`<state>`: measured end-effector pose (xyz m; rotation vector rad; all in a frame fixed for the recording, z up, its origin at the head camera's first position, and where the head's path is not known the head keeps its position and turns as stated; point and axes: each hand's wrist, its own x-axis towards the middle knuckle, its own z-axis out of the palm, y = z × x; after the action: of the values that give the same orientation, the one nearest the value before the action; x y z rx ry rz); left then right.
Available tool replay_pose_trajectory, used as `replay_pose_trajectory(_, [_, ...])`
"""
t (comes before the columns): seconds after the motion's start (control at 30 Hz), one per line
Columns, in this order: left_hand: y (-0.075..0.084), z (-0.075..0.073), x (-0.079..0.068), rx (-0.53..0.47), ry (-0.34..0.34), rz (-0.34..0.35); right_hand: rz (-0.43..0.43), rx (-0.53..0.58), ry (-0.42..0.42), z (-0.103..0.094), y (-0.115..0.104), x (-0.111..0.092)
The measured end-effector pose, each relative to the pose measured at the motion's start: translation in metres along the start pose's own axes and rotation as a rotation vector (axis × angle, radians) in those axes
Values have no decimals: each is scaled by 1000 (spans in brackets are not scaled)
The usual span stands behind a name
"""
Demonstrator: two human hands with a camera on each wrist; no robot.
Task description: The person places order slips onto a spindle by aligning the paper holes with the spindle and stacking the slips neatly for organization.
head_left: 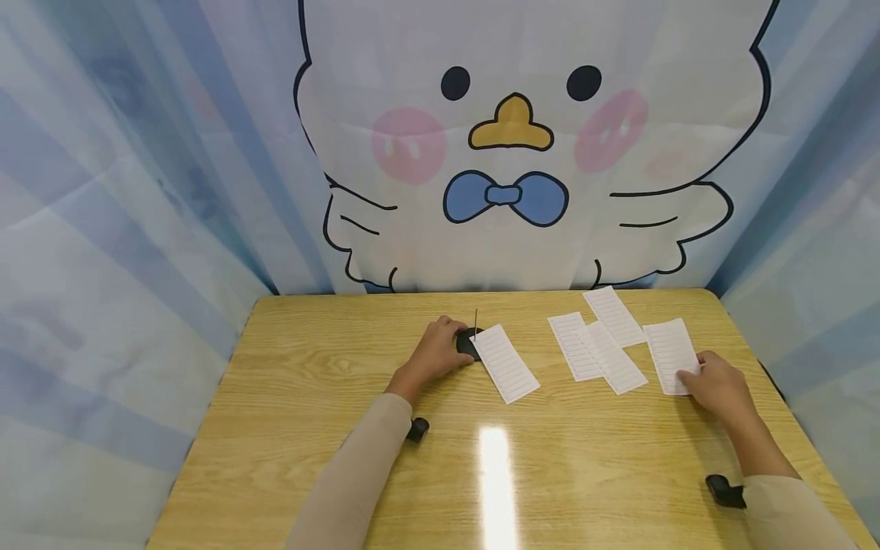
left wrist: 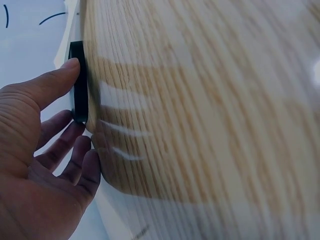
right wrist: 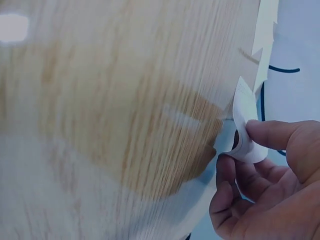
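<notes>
Fingers of the left hand (head_left: 435,350) are clamped on the rim of a black, disc-shaped base (head_left: 465,346) with a thin upright rod (head_left: 476,319), between 11 and 12 o'clock on the wood-grain surface (head_left: 309,428). A white, lined, rectangular paper slip (head_left: 506,365) slants off the base toward 4 o'clock, its upper corner at the rod; whether it is pierced, I cannot tell. Between 2 and 3 o'clock, the right hand (head_left: 720,388) pinches another white lined slip (head_left: 668,354), which bows. From that hand, three more white slips (head_left: 615,363) lie grouped toward 10 o'clock, two overlapping.
</notes>
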<state>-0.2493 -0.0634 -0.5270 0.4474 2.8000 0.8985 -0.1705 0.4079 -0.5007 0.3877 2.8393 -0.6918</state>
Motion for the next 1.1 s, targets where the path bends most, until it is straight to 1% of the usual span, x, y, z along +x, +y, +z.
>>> replay_pose_trajectory(0.13, [0, 0, 1, 4, -7, 2, -8, 24, 24, -1, 4, -1])
replay_pose_trajectory(0.3, [-1, 1, 1, 17, -16, 2, -34, 22, 43, -3, 12, -4])
replay_pose_trajectory(0.5, [0, 2, -1, 1, -23, -13, -61, 32, 65, -7, 16, -7])
replay_pose_trajectory(0.63, [1, 2, -1, 5, -14, -17, -56, 47, 82, -11, 17, -8])
replay_pose_trajectory(0.73, [1, 1, -1, 5, -9, -14, -39, 65, 77, -15, 16, -10])
replay_pose_trajectory(0.8, [2, 1, -1, 1, -6, -11, -42, 74, 72, -18, 15, -11])
replay_pose_trajectory(0.9, [3, 0, -1, -6, -5, -12, -71, 73, 76, -24, 13, -13])
replay_pose_trajectory(1.1, [4, -1, -2, -23, -11, -34, -145, 39, 75, -33, 2, -16])
